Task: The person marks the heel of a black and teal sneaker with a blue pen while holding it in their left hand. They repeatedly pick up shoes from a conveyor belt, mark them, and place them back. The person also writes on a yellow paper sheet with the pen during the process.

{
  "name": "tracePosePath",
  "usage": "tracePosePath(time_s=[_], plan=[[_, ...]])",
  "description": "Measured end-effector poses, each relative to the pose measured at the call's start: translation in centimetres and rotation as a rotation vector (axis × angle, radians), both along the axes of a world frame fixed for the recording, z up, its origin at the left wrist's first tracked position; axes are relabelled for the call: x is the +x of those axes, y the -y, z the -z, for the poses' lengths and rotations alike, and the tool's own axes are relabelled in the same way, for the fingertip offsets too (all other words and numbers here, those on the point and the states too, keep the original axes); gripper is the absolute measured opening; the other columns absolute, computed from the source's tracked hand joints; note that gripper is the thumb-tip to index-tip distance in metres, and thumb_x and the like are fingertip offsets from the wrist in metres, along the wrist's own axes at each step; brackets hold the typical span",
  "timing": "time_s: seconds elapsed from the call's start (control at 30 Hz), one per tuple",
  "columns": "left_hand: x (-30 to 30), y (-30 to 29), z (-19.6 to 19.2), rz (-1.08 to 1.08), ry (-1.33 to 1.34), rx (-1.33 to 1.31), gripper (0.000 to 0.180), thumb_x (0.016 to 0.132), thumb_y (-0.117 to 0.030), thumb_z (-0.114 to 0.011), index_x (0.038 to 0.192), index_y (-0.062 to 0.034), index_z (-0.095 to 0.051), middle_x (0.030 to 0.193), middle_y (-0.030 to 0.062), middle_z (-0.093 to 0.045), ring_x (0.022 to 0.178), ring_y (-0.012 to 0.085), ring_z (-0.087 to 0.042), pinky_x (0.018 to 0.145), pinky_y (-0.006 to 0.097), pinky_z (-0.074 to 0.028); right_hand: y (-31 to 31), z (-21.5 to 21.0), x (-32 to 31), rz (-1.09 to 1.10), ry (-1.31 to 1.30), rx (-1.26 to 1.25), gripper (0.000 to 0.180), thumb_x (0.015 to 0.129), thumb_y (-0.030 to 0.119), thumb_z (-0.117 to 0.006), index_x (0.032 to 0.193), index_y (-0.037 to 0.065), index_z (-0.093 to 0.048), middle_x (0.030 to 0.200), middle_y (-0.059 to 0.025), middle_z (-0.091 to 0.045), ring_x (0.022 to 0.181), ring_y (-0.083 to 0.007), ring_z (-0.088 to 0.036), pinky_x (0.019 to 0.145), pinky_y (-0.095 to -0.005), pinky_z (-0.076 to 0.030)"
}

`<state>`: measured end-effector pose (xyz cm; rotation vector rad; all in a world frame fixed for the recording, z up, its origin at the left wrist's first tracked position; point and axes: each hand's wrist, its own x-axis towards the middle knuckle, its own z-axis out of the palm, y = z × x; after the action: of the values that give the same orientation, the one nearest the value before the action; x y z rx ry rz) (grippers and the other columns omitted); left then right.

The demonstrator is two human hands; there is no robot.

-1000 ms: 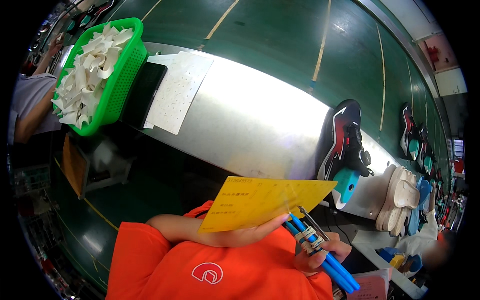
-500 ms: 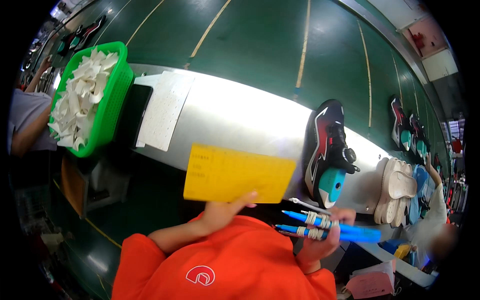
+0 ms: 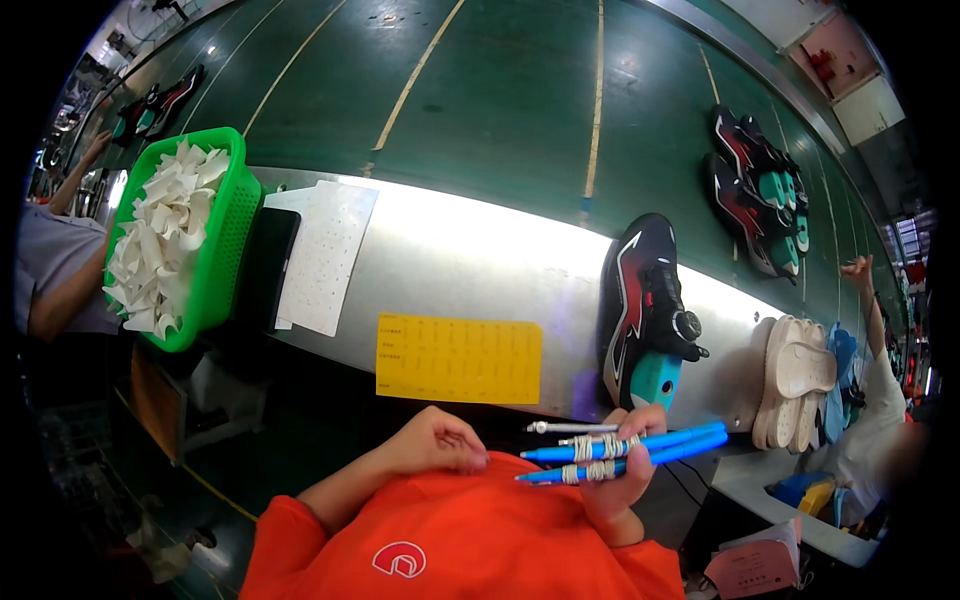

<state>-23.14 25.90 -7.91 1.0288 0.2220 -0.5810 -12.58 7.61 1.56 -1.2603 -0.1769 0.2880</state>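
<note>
My left hand (image 3: 436, 443) is in front of my orange shirt, its fingers loosely curved and parted, with nothing visible in it. Beyond it, a yellow printed card (image 3: 458, 362) lies flat at the near edge of the metal bench (image 3: 460, 260). My right hand (image 3: 622, 470) is closed round blue pens (image 3: 650, 445) wrapped with pale cord or bands, their tips to the left. A slim silvery pen-like tool (image 3: 570, 428) sits above them in the same grip. Just past that hand, a black and red sports shoe (image 3: 642, 310) with a dial and teal heel rests on the bench.
At left stand a green basket (image 3: 232, 225) of white scraps, a dark tablet-like object (image 3: 270, 262) and white perforated sheets (image 3: 328, 255). Pale soles (image 3: 795, 380) lie at right. Several shoes (image 3: 755, 195) are on the green surface. Other people work at both sides.
My left hand has let go of the yellow card, which now lies on the bench, and has drawn back toward me. The right hand and pens have shifted left. More shoes show at upper right.
</note>
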Motion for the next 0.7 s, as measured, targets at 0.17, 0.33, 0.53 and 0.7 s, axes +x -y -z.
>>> tracePosePath(time_s=[0.17,0.33,0.53,0.7], plan=[[2.7,1.2,-8.8,-0.336,0.609,0.308,0.040,0.067,-0.018,-0.077,0.101,-0.0033,-0.065,0.072,0.0039,-0.061,0.058,0.0086,-0.056,0.053,0.017,-0.044,0.5,-0.6,-1.5,-0.198,0.015,0.266,0.031,0.083,0.029,-0.058,0.083,0.008,-0.036,0.059,-0.0075,-0.049,0.045,-0.0114,-0.049,0.043,-0.0224,-0.044],[4.1,3.3,-8.3,-0.487,1.054,0.220,0.045,0.060,-0.018,-0.081,0.098,-0.0006,-0.065,0.065,0.0059,-0.060,0.055,0.0148,-0.057,0.046,0.021,-0.044,2.3,0.4,-2.8,-0.322,0.119,0.241,0.028,0.084,0.027,-0.059,0.089,0.005,-0.042,0.070,-0.0157,-0.057,0.060,-0.0200,-0.056,0.053,-0.0310,-0.049],[3.7,3.4,-8.4,-0.442,0.998,0.135,0.039,0.063,-0.014,-0.080,0.096,-0.0006,-0.065,0.068,0.0079,-0.062,0.056,0.0166,-0.059,0.047,0.022,-0.046,2.5,0.1,-3.7,-0.241,0.145,0.184,0.028,0.085,0.027,-0.058,0.088,0.005,-0.042,0.069,-0.0158,-0.057,0.061,-0.0201,-0.056,0.054,-0.0301,-0.049],[3.6,3.6,-8.7,-0.477,1.021,0.162,0.037,0.064,-0.012,-0.079,0.096,-0.0005,-0.065,0.068,0.0088,-0.062,0.056,0.0168,-0.060,0.047,0.022,-0.046,2.1,-0.5,-3.8,-0.230,0.103,0.205,0.030,0.084,0.028,-0.059,0.086,0.004,-0.041,0.070,-0.0170,-0.057,0.062,-0.0196,-0.057,0.055,-0.0298,-0.050]])
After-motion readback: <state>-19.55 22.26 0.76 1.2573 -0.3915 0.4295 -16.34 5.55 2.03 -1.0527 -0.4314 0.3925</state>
